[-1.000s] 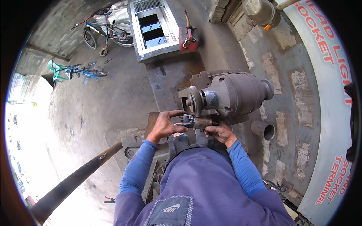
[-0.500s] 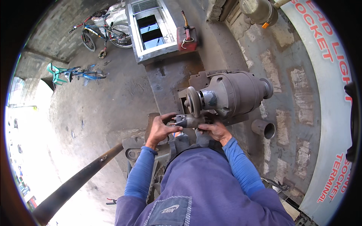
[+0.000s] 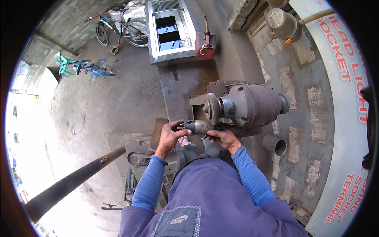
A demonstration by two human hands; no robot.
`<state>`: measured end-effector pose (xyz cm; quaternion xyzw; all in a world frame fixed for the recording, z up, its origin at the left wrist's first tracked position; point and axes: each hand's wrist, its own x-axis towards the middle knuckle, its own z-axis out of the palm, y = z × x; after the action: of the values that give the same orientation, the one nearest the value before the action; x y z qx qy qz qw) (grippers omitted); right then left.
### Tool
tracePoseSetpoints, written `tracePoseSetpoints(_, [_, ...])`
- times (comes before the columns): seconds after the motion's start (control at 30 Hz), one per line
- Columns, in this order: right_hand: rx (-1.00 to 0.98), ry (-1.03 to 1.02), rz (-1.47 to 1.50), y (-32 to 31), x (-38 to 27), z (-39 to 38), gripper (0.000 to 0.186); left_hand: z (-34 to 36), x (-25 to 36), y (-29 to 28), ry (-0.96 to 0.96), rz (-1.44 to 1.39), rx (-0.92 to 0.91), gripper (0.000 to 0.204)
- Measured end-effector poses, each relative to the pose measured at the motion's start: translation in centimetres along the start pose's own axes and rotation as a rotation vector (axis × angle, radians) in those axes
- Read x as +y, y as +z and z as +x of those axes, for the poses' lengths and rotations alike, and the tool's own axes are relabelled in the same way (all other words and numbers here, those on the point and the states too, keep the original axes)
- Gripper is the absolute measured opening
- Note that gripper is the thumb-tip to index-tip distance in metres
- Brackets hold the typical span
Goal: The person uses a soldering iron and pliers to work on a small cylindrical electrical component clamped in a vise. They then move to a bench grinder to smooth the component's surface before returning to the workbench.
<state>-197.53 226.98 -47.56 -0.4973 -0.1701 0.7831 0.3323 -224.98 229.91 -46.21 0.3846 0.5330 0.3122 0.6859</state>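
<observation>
pinching a metal cylinder [image 3: 201, 127] at its left end with the left hand [image 3: 169, 137] and at its right end with the right hand [image 3: 226, 138], the one nearer the grinding wheel [image 3: 213, 107], and holding its long axis left to right beside that wheel's near edge, contact unclear.

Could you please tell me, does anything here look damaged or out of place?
The grey wall on the right looks damaged: pale, rough patches break its surface, perhaps where its coating came off. I see no clear damage on the metal part between the left hand and right hand.
</observation>
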Motion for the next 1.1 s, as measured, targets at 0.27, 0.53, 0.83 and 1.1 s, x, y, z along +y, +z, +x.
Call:
tracePoseSetpoints(0.27, [0.079, -0.139, -0.011, -0.5, -1.1, -3.5, 0.051, 1.3, -1.1, 4.4, -0.113, -0.099, -0.003, 0.046])
tracePoseSetpoints(0.53, [0.047, -0.008, -0.128, -0.4, -0.2, 0.1, 0.043, 0.6, -1.6, 1.5, -0.150, -0.273, 0.065, 0.034])
tracePoseSetpoints(0.83, [0.112, -0.176, 0.022, -0.1, -0.7, -2.5, 0.040, 1.7, -1.0, 4.4, -0.181, -0.226, 0.044, 0.037])
tracePoseSetpoints(1.1, [0.006, -0.126, -0.144, 0.0, -0.4, 0.5, 0.041, 1.2, -0.2, 2.0, -0.408, -0.329, 0.138, 0.040])
